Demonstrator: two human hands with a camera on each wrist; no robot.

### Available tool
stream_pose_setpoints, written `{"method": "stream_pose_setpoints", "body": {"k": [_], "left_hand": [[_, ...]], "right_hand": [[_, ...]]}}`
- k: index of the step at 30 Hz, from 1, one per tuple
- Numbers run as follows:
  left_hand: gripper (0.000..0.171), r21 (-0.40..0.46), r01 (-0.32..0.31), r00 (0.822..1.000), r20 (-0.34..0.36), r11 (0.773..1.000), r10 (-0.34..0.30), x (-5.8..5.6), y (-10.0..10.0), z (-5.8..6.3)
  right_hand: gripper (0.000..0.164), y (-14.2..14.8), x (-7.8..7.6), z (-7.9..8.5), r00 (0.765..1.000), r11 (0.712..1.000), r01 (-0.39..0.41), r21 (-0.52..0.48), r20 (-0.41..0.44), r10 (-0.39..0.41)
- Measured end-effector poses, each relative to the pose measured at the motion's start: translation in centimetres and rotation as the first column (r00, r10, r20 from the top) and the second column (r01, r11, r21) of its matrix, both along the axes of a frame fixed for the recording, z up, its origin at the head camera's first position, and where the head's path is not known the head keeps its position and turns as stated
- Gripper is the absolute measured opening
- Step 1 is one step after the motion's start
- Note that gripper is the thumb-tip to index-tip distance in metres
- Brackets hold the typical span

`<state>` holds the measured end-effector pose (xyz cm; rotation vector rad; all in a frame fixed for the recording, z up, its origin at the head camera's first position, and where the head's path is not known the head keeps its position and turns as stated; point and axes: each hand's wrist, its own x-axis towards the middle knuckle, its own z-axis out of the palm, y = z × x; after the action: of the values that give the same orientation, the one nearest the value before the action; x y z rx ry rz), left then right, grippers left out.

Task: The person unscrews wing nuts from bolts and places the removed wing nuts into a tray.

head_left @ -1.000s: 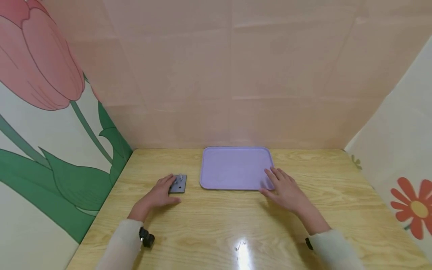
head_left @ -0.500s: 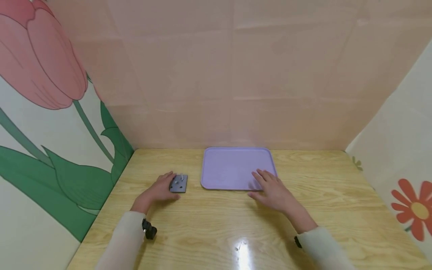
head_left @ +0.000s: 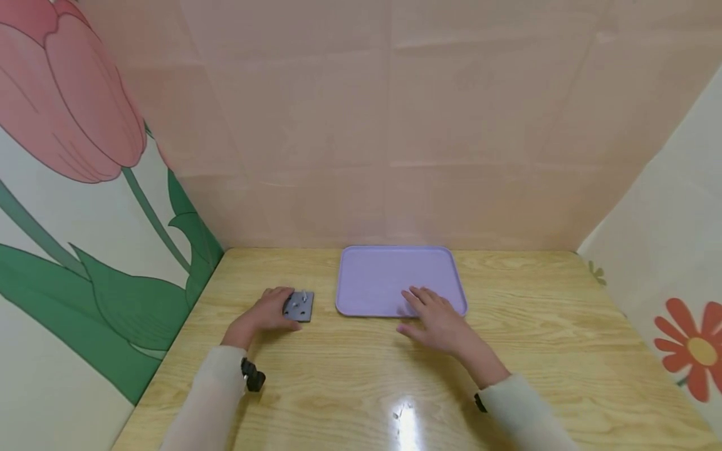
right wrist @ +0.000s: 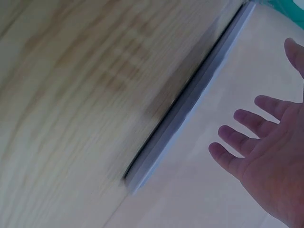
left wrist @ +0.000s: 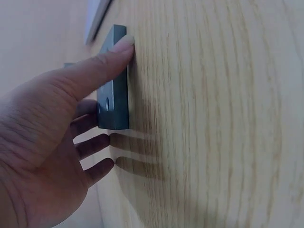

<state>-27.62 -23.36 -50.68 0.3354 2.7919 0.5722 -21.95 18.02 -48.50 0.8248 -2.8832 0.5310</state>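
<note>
A small grey square plate (head_left: 299, 307) with holes and small metal pegs standing on top lies on the table, left of the tray. My left hand (head_left: 267, 311) grips it from the left: in the left wrist view the thumb (left wrist: 124, 45) lies against the plate's (left wrist: 119, 85) near side edge, while the other fingers reach round behind, partly hidden. My right hand (head_left: 437, 322) hovers over the front edge of a lilac tray (head_left: 383, 275), fingers spread and holding nothing. From the right wrist camera, its fingers (right wrist: 240, 140) show apart from the tray's rim (right wrist: 190, 102).
The wood-grain table (head_left: 338, 388) ends at a plain pinkish backdrop (head_left: 389, 125) just behind the tray. A tulip-print panel (head_left: 101, 250) borders the left side, a flower-print panel (head_left: 677, 250) the right.
My right hand has moved left, from the tray's right corner to over its front edge. The left thumb has come in to the plate's near edge; the plate has stayed in place.
</note>
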Motion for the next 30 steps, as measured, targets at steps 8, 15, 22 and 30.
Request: {"method": "stream_pose_setpoints", "body": {"k": [8, 15, 22, 30], "left_hand": [[0.094, -0.019, 0.002, 1.0, -0.006, 1.0, -0.002, 0.0, -0.1, 0.3], [0.096, -0.015, 0.009, 0.999, -0.042, 1.0, -0.01, -0.2, -0.3, 0.3], [0.095, -0.059, 0.017, 0.99, -0.14, 0.998, -0.025, -0.3, 0.3, 0.2], [0.089, -0.022, 0.008, 0.967, -0.253, 1.0, -0.013, 0.8, 2.4, 1.9]], "right_hand": [[0.077, -1.9, -0.2, -0.2, 0.999, 1.0, -0.022, -0.001, 0.047, 0.022], [0.076, -3.5, -0.4, -0.4, 0.995, 0.999, -0.048, 0.002, 0.091, 0.048], [0.076, -5.2, -0.1, -0.2, 0.991, 0.997, -0.068, -0.021, 0.113, 0.07], [0.073, -6.8, -0.1, -0.3, 0.989, 0.998, -0.048, -0.027, 0.14, 0.052]]}}
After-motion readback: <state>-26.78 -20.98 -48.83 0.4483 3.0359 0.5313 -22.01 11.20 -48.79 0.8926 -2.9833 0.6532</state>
